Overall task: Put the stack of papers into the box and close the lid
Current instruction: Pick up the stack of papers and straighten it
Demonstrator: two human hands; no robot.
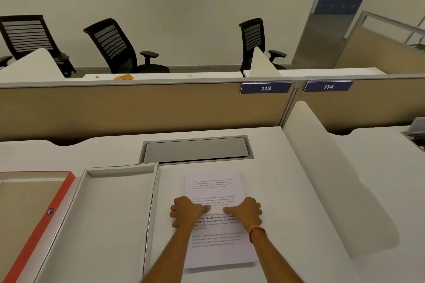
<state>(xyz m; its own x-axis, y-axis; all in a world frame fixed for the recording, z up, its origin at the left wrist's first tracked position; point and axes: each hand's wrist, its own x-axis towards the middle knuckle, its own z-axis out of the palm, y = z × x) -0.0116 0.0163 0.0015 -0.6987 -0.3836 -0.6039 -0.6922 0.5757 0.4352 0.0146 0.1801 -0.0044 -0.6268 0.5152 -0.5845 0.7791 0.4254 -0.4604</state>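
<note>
A white stack of printed papers (pixel 216 181) lies flat on the desk, right of the box. My left hand (pixel 187 211) grips its left edge, thumb on top. My right hand (pixel 245 212), with a red thread at the wrist, holds the right edge the same way. The open white box (pixel 108 213) sits just left of the papers, its inside bare. Its lid (pixel 34 211), with a red rim and brown inside, lies upside down at the far left.
A grey cable hatch (pixel 195 150) is set into the desk behind the papers. A white divider (pixel 333 167) rises on the right. A tan partition (pixel 138 108) closes off the back, with office chairs beyond.
</note>
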